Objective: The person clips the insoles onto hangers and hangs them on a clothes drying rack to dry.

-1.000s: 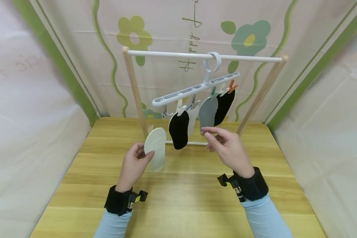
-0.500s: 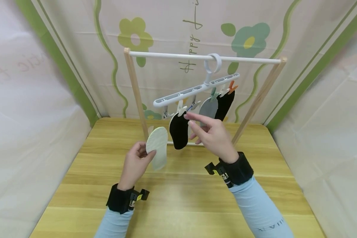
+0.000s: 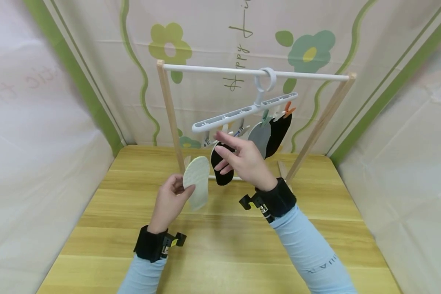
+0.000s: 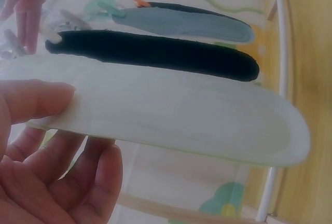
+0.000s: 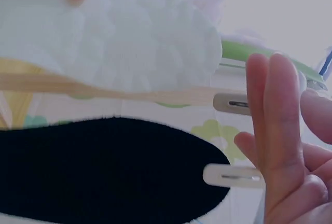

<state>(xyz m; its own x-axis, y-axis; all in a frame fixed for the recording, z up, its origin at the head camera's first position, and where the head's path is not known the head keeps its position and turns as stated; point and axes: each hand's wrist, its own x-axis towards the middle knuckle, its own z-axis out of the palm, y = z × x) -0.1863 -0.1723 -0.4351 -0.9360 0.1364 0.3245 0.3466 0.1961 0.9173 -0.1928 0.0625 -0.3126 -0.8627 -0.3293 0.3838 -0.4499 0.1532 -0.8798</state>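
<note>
My left hand [image 3: 169,199] pinches a pale cream insole [image 3: 197,182] [image 4: 171,112] by its edge and holds it upright above the table. My right hand [image 3: 238,157] [image 5: 282,136] is open, its straight fingers reaching up beside a clip under the white peg hanger [image 3: 242,112]. A black insole [image 3: 220,165] [image 5: 104,167] [image 4: 155,53] hangs from a clip just behind that hand. A grey insole [image 3: 260,136] and another black insole [image 3: 278,130] hang further right. The hanger's ring sits on the white rail [image 3: 257,73] of a wooden rack.
The rack's wooden legs [image 3: 170,122] stand on a yellow wooden table [image 3: 220,253]. Flower-printed fabric walls [image 3: 308,45] close in the back and both sides. Several bare clips [image 3: 207,141] hang at the hanger's left end.
My right hand has moved left and up from below the grey insole to the clips by the hanging black insole. The left hand has raised the cream insole slightly.
</note>
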